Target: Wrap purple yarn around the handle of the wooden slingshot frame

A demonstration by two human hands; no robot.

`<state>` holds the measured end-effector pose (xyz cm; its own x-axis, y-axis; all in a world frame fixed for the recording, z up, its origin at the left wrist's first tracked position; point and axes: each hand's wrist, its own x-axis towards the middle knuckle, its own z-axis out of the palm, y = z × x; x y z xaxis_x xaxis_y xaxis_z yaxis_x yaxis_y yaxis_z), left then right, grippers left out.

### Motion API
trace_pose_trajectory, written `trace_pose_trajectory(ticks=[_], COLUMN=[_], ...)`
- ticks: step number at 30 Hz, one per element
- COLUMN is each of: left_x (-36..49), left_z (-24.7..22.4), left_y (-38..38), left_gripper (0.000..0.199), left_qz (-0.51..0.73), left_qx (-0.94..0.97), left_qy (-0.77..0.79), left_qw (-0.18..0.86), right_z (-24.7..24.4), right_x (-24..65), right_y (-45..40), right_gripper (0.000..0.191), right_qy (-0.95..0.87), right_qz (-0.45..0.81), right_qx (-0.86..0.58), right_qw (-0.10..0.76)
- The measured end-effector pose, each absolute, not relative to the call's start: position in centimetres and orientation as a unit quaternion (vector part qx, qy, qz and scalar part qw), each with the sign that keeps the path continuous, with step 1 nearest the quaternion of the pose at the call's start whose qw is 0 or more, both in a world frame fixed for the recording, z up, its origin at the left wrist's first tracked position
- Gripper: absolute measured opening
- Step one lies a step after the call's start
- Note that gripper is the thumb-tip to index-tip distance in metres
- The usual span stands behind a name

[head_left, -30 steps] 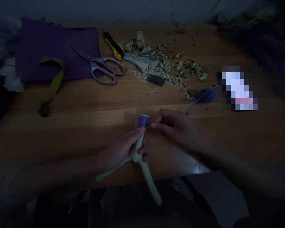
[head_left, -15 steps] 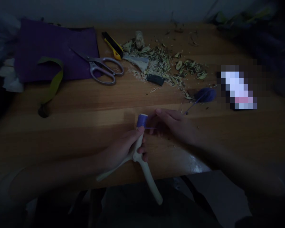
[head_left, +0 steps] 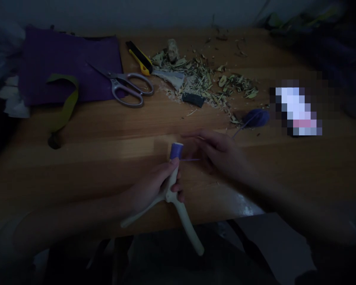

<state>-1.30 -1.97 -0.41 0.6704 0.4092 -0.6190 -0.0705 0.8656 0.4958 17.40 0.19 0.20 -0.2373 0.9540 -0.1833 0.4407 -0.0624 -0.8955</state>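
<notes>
My left hand (head_left: 158,178) is wrapped round the stem of a pale, peeled Y-shaped forked stick (head_left: 187,225), its two prongs pointing toward me. Purple yarn (head_left: 176,152) is wound round the stem's far end, and my left thumb presses at the lower edge of the winding. A taut strand of this yarn runs right to my right hand (head_left: 219,152), whose fingers are bent around it, the index finger stretched out to the left. The grip on the strand is partly in shadow. Further back, the yarn leads to a small purple ball (head_left: 256,118) on the table.
Scissors (head_left: 127,89) lie partly on a purple cloth (head_left: 68,67), beside an olive-green strap (head_left: 69,105). A yellow and black utility knife (head_left: 140,58) and a heap of bark shavings (head_left: 198,75) are behind. At the right lies a blurred-out, bright phone-like object (head_left: 296,111).
My right hand has moved slightly right, drawing a longer stretch of yarn straight out from the stick, and its index finger has extended. My left hand keeps its hold.
</notes>
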Motion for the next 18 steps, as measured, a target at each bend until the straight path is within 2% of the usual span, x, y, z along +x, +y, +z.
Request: trace_pose_trajectory(ticks=[3,6,9,15,18], left_x=[-1.26,-1.20,-1.16,-1.33,-1.49], left_z=[-0.35,-0.29,-0.28,-0.44,-0.34], left_y=[-1.96,-1.92,-1.87,-1.85,-1.71], left_gripper=[0.035,0.034,0.034,0.036,0.035], left_qz=[0.124,0.125,0.136,0.130,0.129], left_qx=[0.223,0.223,0.220,0.230,0.210], left_qy=[0.386,0.385,0.383,0.383,0.370], left_qw=[0.886,0.887,0.887,0.885,0.896], right_z=[0.30,0.48,0.80,1.22,1.11], right_x=[17.41,17.49,17.54,17.16,16.97], right_y=[0.25,0.31,0.30,0.03,-0.08], right_gripper=[0.015,0.034,0.045,0.021,0.019], right_qy=[-0.623,-0.613,-0.647,-0.687,-0.653], right_qz=[0.457,0.443,0.480,0.528,0.571], right_qx=[-0.570,-0.593,-0.543,-0.458,-0.459], right_qw=[0.278,0.277,0.239,0.198,0.192])
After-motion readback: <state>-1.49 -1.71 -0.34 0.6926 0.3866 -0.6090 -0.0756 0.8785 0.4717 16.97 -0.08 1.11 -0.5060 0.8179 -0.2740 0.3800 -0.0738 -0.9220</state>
